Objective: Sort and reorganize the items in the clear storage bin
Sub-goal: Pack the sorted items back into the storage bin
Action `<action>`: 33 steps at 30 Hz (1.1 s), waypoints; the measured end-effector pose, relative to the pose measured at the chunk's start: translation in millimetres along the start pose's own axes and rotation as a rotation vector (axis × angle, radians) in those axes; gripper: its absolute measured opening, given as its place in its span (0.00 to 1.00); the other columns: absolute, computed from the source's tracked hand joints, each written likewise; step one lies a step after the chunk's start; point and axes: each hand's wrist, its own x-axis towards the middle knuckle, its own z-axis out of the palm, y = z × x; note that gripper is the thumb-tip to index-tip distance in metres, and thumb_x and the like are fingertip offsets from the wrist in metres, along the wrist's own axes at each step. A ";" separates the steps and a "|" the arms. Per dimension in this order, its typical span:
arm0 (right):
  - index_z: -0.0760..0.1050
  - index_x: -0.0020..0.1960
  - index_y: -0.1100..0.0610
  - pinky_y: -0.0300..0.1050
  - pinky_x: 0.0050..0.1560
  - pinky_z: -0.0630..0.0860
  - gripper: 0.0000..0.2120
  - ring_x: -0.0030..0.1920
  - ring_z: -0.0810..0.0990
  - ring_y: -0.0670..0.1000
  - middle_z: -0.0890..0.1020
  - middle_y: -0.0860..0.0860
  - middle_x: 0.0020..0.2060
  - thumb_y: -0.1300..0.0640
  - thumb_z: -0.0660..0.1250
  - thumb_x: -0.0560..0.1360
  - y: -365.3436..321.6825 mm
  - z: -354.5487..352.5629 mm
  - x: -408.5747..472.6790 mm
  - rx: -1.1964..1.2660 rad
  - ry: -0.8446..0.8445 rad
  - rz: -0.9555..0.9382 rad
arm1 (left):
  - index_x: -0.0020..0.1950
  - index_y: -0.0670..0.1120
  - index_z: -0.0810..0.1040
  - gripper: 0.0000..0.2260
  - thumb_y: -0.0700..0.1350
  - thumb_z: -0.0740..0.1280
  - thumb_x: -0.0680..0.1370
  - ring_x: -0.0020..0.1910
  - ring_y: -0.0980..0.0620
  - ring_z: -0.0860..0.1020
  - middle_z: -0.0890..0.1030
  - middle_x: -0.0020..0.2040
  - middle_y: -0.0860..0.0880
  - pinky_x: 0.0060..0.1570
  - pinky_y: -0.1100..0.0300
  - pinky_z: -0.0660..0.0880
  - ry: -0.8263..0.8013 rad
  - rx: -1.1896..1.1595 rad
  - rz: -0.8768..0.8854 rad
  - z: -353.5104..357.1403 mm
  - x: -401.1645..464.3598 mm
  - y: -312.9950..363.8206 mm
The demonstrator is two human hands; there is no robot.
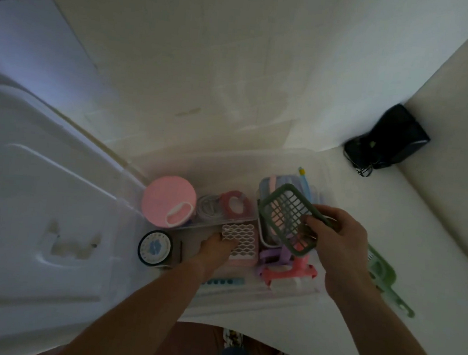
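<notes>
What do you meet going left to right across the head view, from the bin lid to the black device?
Bin lid → pink round container → green grid basket in the right hand → black device.

We take this for a home room: a clear plastic storage bin (pixel 245 298) of household oddments, with its white plastic lid (pixel 44 190) alongside, sits on a white tabletop (pixel 390 245) set into a plain cream wall (pixel 209 49) corner.
</notes>
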 end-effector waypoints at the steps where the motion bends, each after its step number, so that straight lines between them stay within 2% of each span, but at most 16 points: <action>1: 0.81 0.51 0.54 0.45 0.40 0.81 0.09 0.42 0.85 0.49 0.85 0.51 0.42 0.65 0.69 0.75 0.9 0.2 0.2 0.007 0.008 0.006 | 0.56 0.51 0.80 0.26 0.62 0.68 0.63 0.57 0.42 0.79 0.83 0.57 0.45 0.61 0.45 0.77 0.029 0.043 -0.037 1.1 20.3 -14.4; 2: 0.81 0.50 0.53 0.46 0.40 0.81 0.09 0.42 0.85 0.50 0.86 0.51 0.41 0.65 0.70 0.74 2.2 0.3 0.4 0.008 0.017 0.008 | 0.56 0.52 0.80 0.28 0.63 0.67 0.61 0.58 0.39 0.78 0.82 0.56 0.41 0.61 0.42 0.76 0.038 0.071 -0.066 2.7 26.6 -18.7; 4: 0.80 0.48 0.52 0.49 0.44 0.82 0.09 0.43 0.86 0.52 0.86 0.51 0.41 0.66 0.70 0.74 3.5 -0.6 0.2 0.008 0.027 0.012 | 0.56 0.47 0.80 0.21 0.58 0.68 0.69 0.59 0.34 0.77 0.79 0.54 0.34 0.54 0.46 0.77 0.031 0.061 -0.098 3.1 -4.3 1.6; 5: 0.80 0.47 0.51 0.50 0.45 0.83 0.10 0.43 0.86 0.52 0.86 0.51 0.41 0.66 0.70 0.74 3.9 -1.4 0.1 0.008 0.026 0.018 | 0.54 0.44 0.80 0.15 0.53 0.69 0.74 0.57 0.37 0.78 0.80 0.51 0.35 0.50 0.52 0.75 0.030 0.020 -0.089 0.7 -25.2 14.8; 7: 0.79 0.48 0.51 0.50 0.45 0.82 0.10 0.44 0.85 0.52 0.86 0.52 0.42 0.66 0.69 0.74 4.8 -2.7 -0.4 0.010 0.013 0.027 | 0.49 0.45 0.81 0.07 0.48 0.69 0.77 0.53 0.44 0.80 0.83 0.48 0.44 0.51 0.57 0.73 0.037 -0.047 -0.096 -1.3 -32.3 17.6; 9: 0.79 0.49 0.52 0.50 0.44 0.82 0.11 0.44 0.85 0.53 0.86 0.53 0.43 0.67 0.68 0.75 5.9 -2.7 -0.8 0.019 0.004 0.042 | 0.50 0.44 0.82 0.13 0.52 0.71 0.73 0.53 0.45 0.80 0.84 0.53 0.44 0.53 0.56 0.74 0.044 -0.061 -0.094 -2.3 -29.3 13.6; 11: 0.78 0.51 0.53 0.51 0.45 0.82 0.13 0.43 0.85 0.53 0.86 0.53 0.42 0.69 0.66 0.75 5.6 -1.4 -1.6 0.037 -0.005 0.064 | 0.53 0.43 0.82 0.18 0.54 0.72 0.70 0.49 0.46 0.80 0.83 0.51 0.44 0.49 0.57 0.75 0.048 -0.076 -0.107 -6.1 -26.5 14.3; 13: 0.78 0.54 0.55 0.51 0.46 0.82 0.14 0.43 0.86 0.53 0.85 0.54 0.42 0.70 0.65 0.76 3.6 0.6 -4.0 0.059 -0.022 0.080 | 0.56 0.44 0.80 0.19 0.54 0.72 0.71 0.46 0.48 0.79 0.83 0.49 0.46 0.48 0.56 0.77 0.010 -0.169 -0.155 -8.1 -27.8 17.5; 15: 0.78 0.56 0.56 0.50 0.45 0.83 0.14 0.42 0.86 0.53 0.85 0.55 0.43 0.71 0.64 0.76 1.7 1.8 -5.6 0.073 -0.039 0.085 | 0.60 0.48 0.77 0.20 0.56 0.72 0.72 0.49 0.45 0.82 0.84 0.51 0.46 0.48 0.46 0.82 -0.073 -0.243 -0.199 -7.5 -29.4 22.1; 16: 0.78 0.56 0.56 0.49 0.44 0.83 0.14 0.42 0.86 0.53 0.85 0.55 0.43 0.71 0.63 0.76 0.9 2.2 -6.4 0.073 -0.047 0.089 | 0.61 0.50 0.76 0.16 0.54 0.69 0.76 0.48 0.45 0.83 0.84 0.52 0.46 0.44 0.44 0.83 -0.100 -0.267 -0.192 -5.0 -30.7 24.8; 18: 0.79 0.57 0.57 0.47 0.43 0.83 0.14 0.43 0.85 0.53 0.85 0.55 0.44 0.70 0.63 0.76 -0.2 3.1 -7.2 0.075 -0.064 0.091 | 0.64 0.49 0.73 0.12 0.48 0.65 0.81 0.45 0.47 0.83 0.84 0.54 0.46 0.36 0.49 0.83 -0.095 -0.325 -0.184 -0.3 -26.9 24.6; 21: 0.79 0.57 0.56 0.44 0.40 0.82 0.15 0.42 0.85 0.51 0.85 0.55 0.44 0.70 0.63 0.77 -1.3 4.4 -8.2 0.077 -0.089 0.093 | 0.68 0.47 0.70 0.15 0.46 0.65 0.82 0.47 0.47 0.82 0.82 0.58 0.44 0.30 0.56 0.80 -0.053 -0.388 -0.176 1.6 -29.9 26.6; 26: 0.80 0.55 0.56 0.47 0.40 0.82 0.15 0.40 0.86 0.52 0.86 0.55 0.42 0.71 0.64 0.75 4.6 11.8 -8.9 0.064 -0.083 0.096 | 0.68 0.47 0.69 0.16 0.48 0.65 0.81 0.54 0.45 0.82 0.82 0.60 0.44 0.31 0.57 0.80 -0.055 -0.413 -0.152 3.4 -26.5 24.1; 28: 0.79 0.55 0.56 0.49 0.41 0.82 0.14 0.40 0.86 0.53 0.85 0.55 0.41 0.71 0.64 0.75 6.7 14.8 -9.3 0.047 -0.096 0.099 | 0.68 0.51 0.69 0.21 0.55 0.67 0.78 0.53 0.47 0.83 0.83 0.59 0.47 0.35 0.54 0.81 -0.101 -0.341 -0.141 4.5 -27.6 24.2; 31: 0.79 0.52 0.54 0.51 0.43 0.83 0.13 0.41 0.86 0.53 0.85 0.55 0.41 0.70 0.65 0.76 8.9 19.9 -11.0 0.016 -0.128 0.111 | 0.70 0.63 0.66 0.32 0.67 0.68 0.68 0.53 0.46 0.83 0.84 0.57 0.53 0.43 0.42 0.82 -0.133 -0.176 -0.136 5.1 4.7 0.8; 33: 0.79 0.51 0.54 0.55 0.45 0.83 0.13 0.42 0.86 0.55 0.85 0.55 0.41 0.70 0.66 0.75 11.5 23.8 -11.1 0.000 -0.130 0.110 | 0.74 0.65 0.61 0.34 0.67 0.67 0.71 0.54 0.47 0.82 0.82 0.59 0.54 0.45 0.42 0.82 -0.147 -0.124 -0.142 0.9 -6.8 8.2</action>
